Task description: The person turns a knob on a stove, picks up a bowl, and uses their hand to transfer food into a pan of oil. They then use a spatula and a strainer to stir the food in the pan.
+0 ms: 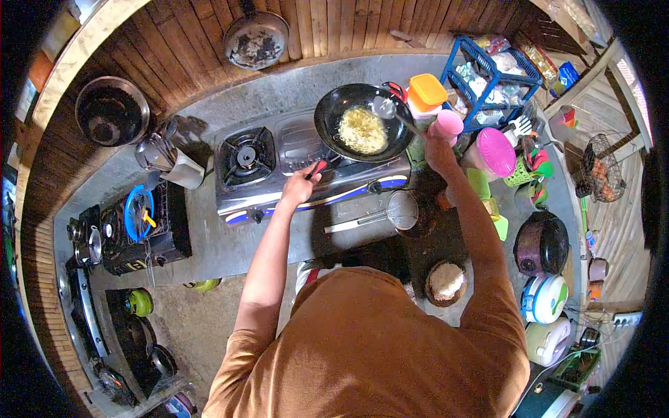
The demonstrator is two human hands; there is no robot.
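A black wok [333, 115] sits over the right side of a two-burner gas stove [293, 187]. Pale yellow food, frying in what looks like oil [362, 131], lies in its middle. My left hand [302, 185] is closed around the wok's red and black handle [318, 168]. In my right hand [440, 152] is the handle of a metal spatula [385, 107], its head over the wok's far right side, above the food. My right fingers are wrapped round the handle and partly hidden by the hand.
Left on the stove is a bare burner [246, 157]. A wire strainer [402, 210] lies in front. Close to my right hand stand a pink cup [449, 123], a pink-lidded container [495, 152] and an orange-lidded box [427, 90]. Behind them is a blue rack [481, 83].
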